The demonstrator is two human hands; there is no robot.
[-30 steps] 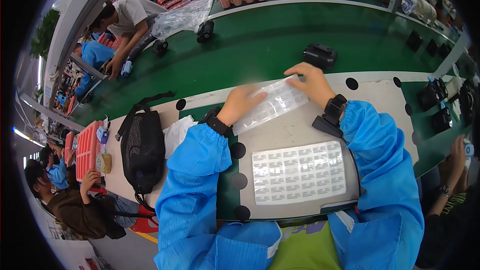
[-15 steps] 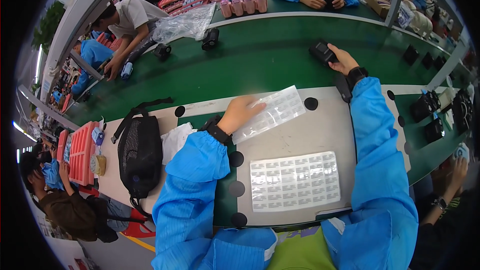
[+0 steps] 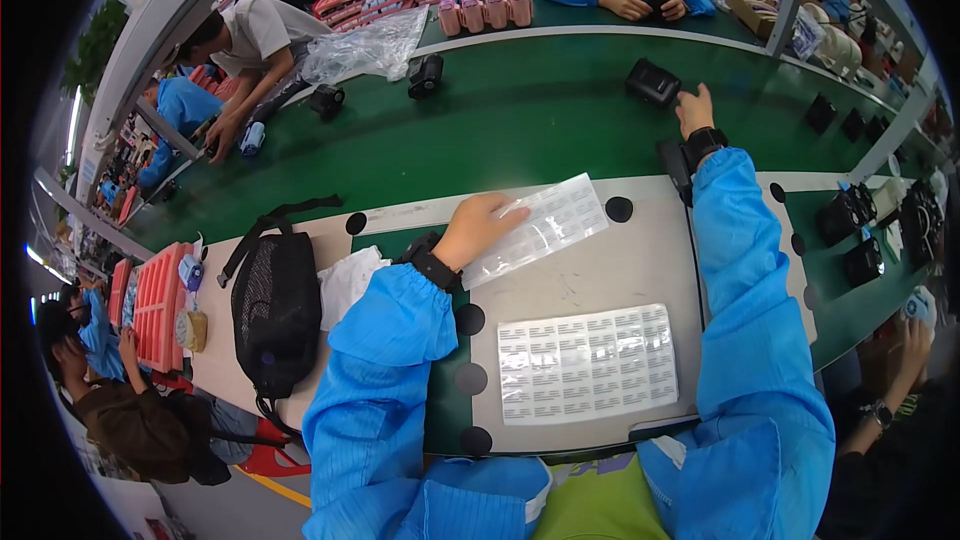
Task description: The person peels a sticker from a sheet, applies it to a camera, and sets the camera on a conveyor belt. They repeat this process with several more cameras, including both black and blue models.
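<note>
My left hand (image 3: 482, 230) is closed on a translucent sheet of labels (image 3: 550, 225), which it holds at a slant over the board. A thicker label sheet (image 3: 590, 365), white with rows of small printed labels, lies flat in front of me. Out over the green surface, my right hand (image 3: 696, 112) has its fingers apart and holds nothing. Just left of its fingertips rests a black boxy device (image 3: 653, 82); its exact kind is not clear. A black band with a dark block circles each of my wrists.
A black mesh bag (image 3: 278, 315) lies left of the board, beside white crumpled material (image 3: 350, 285). Black devices (image 3: 425, 76) stand farther along the green surface (image 3: 500, 130). More black units (image 3: 845, 215) are at the right. A metal post (image 3: 905, 125) rises there. Co-workers sit across and left.
My right hand has let go of the black device and drawn slightly back from it. My left hand keeps its hold on the translucent label sheet.
</note>
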